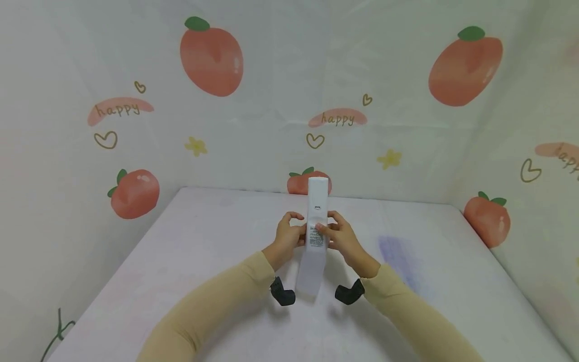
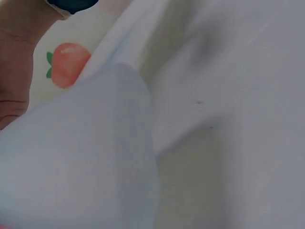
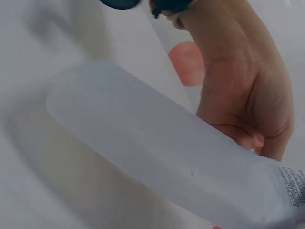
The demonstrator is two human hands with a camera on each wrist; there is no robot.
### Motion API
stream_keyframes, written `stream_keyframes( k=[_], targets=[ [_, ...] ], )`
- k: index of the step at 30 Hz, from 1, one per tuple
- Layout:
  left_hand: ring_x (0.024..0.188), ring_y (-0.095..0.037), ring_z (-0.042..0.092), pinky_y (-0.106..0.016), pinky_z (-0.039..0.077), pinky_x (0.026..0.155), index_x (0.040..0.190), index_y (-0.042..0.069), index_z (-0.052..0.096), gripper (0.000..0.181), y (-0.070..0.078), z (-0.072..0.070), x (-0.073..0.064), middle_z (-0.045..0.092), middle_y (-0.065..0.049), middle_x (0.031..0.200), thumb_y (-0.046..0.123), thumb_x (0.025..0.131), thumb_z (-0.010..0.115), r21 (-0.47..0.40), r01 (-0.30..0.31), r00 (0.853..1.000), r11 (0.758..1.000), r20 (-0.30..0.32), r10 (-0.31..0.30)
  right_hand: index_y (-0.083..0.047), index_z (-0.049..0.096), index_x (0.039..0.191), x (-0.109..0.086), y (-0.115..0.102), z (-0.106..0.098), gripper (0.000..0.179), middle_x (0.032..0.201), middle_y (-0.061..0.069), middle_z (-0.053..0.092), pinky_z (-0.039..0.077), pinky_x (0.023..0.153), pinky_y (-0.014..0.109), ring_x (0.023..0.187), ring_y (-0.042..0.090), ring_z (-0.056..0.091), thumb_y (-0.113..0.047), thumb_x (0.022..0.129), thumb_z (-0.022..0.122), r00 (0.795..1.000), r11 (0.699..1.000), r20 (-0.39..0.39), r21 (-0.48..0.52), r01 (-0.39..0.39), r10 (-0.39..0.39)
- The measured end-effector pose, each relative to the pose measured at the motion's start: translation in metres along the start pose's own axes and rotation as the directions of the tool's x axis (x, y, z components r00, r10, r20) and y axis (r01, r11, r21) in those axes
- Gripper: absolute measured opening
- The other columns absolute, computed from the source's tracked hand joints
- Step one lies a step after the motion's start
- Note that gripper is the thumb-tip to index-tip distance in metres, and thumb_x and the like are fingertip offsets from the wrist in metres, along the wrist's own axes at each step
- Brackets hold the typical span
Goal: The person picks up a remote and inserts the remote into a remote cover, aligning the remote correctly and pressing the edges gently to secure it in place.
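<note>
A long white device with rounded ends stands tilted between both hands over the tabletop. Its upper face has a small port slot and a printed label; the lower half is a paler, translucent-looking white. My left hand grips its left edge, with the index finger raised off it. With the thumb on the label face and fingers at the right edge, my right hand holds the other side. The white body crosses the right wrist view, partly hiding the hand behind it.
A white cloth covers the table, with a purple smudge at the right. Behind it hangs a backdrop printed with fruit, hearts and words. Black wrist cameras, the left one among them, sit close to the device's lower end.
</note>
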State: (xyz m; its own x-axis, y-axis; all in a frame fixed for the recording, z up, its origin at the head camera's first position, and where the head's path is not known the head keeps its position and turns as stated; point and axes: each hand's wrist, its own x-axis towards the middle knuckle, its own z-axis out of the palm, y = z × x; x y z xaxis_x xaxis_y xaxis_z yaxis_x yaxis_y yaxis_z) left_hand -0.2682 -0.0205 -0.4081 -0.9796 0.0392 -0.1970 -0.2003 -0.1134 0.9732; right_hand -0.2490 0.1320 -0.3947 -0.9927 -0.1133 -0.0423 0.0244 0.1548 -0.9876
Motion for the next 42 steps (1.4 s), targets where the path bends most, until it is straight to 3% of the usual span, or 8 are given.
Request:
stream_keyframes(
  k=[7, 13, 17, 21, 25, 30, 36, 42],
  targets=[
    [0.073, -0.009, 0.06, -0.023, 0.054, 0.065, 0.112, 0.001, 0.063, 0.022, 0.0, -0.002, -0.007, 0.065, -0.003, 0.086, 0.017, 0.1, 0.053, 0.075, -0.112, 0.991, 0.991, 0.078, 0.106, -0.008, 0.047, 0.132, -0.002, 0.0, 0.0, 0.043, 0.093, 0.004, 0.059, 0.055, 0.077, 0.038, 0.083, 0.013, 0.058, -0.02, 0.094, 0.064, 0.999, 0.999, -0.045, 0.03, 0.012, -0.01],
    [0.084, -0.011, 0.062, -0.032, 0.057, 0.082, 0.117, -0.002, 0.062, 0.034, -0.004, -0.004, -0.01, 0.064, -0.01, 0.099, 0.018, 0.091, 0.069, 0.125, -0.151, 0.979, 0.981, 0.155, 0.131, -0.007, 0.042, 0.135, -0.001, 0.0, -0.003, 0.046, 0.097, 0.006, 0.06, 0.055, 0.077, 0.034, 0.081, 0.012, 0.059, -0.022, 0.096, 0.061, 0.999, 0.998, -0.03, 0.066, -0.021, 0.023],
    [0.083, -0.012, 0.065, -0.035, 0.058, 0.08, 0.112, -0.003, 0.061, 0.033, -0.001, -0.005, -0.009, 0.068, -0.014, 0.099, 0.014, 0.087, 0.073, 0.103, -0.189, 0.978, 0.977, 0.111, 0.178, -0.004, 0.032, 0.142, -0.001, 0.005, -0.004, 0.053, 0.11, 0.009, 0.058, 0.053, 0.076, 0.026, 0.085, 0.01, 0.062, -0.026, 0.099, 0.055, 0.998, 0.978, -0.021, 0.2, -0.061, 0.066],
    [0.082, -0.012, 0.065, -0.034, 0.058, 0.078, 0.106, -0.002, 0.058, 0.026, 0.004, -0.005, -0.009, 0.07, -0.017, 0.099, 0.01, 0.088, 0.072, 0.062, -0.215, 0.974, 0.975, 0.084, 0.21, 0.004, 0.043, 0.13, -0.001, 0.01, -0.005, 0.042, 0.104, 0.002, 0.059, 0.052, 0.076, 0.024, 0.085, 0.01, 0.062, -0.023, 0.1, 0.054, 0.992, 0.952, -0.055, 0.293, -0.09, 0.111],
    [0.08, -0.012, 0.065, -0.032, 0.058, 0.073, 0.109, 0.0, 0.06, 0.028, 0.005, -0.004, -0.009, 0.071, -0.017, 0.097, 0.01, 0.087, 0.072, 0.132, -0.236, 0.968, 0.963, 0.119, 0.221, 0.006, 0.052, 0.114, -0.001, 0.013, -0.003, 0.024, 0.092, -0.002, 0.06, 0.053, 0.074, 0.024, 0.081, 0.009, 0.061, -0.013, 0.1, 0.053, 0.989, 0.959, -0.105, 0.274, -0.075, 0.108],
    [0.079, -0.014, 0.065, -0.032, 0.059, 0.071, 0.116, -0.001, 0.061, 0.034, 0.004, -0.003, -0.013, 0.071, -0.019, 0.093, 0.011, 0.086, 0.073, 0.249, -0.259, 0.956, 0.933, 0.202, 0.211, 0.012, 0.055, 0.107, 0.003, 0.011, -0.004, 0.019, 0.088, 0.001, 0.061, 0.052, 0.067, 0.019, 0.074, 0.006, 0.06, -0.003, 0.096, 0.054, 0.984, 0.981, -0.169, 0.194, -0.02, 0.054],
    [0.078, -0.014, 0.065, -0.032, 0.059, 0.071, 0.115, -0.003, 0.062, 0.035, 0.008, -0.004, -0.017, 0.069, -0.017, 0.086, 0.009, 0.085, 0.074, 0.256, -0.259, 0.953, 0.931, 0.223, 0.203, 0.005, 0.047, 0.122, 0.004, 0.008, -0.005, 0.026, 0.084, -0.003, 0.063, 0.052, 0.068, 0.02, 0.074, 0.006, 0.06, 0.0, 0.096, 0.05, 0.991, 0.973, -0.118, 0.228, -0.04, 0.068],
    [0.07, -0.011, 0.06, -0.029, 0.058, 0.064, 0.109, -0.002, 0.067, 0.034, 0.014, -0.005, -0.014, 0.065, -0.01, 0.078, 0.013, 0.081, 0.079, 0.319, -0.313, 0.945, 0.894, 0.2, 0.26, -0.001, 0.046, 0.132, 0.001, 0.002, -0.006, 0.037, 0.098, 0.0, 0.06, 0.053, 0.075, 0.025, 0.083, 0.008, 0.061, -0.024, 0.103, 0.047, 0.998, 0.974, -0.044, 0.224, -0.035, 0.046]
  ],
)
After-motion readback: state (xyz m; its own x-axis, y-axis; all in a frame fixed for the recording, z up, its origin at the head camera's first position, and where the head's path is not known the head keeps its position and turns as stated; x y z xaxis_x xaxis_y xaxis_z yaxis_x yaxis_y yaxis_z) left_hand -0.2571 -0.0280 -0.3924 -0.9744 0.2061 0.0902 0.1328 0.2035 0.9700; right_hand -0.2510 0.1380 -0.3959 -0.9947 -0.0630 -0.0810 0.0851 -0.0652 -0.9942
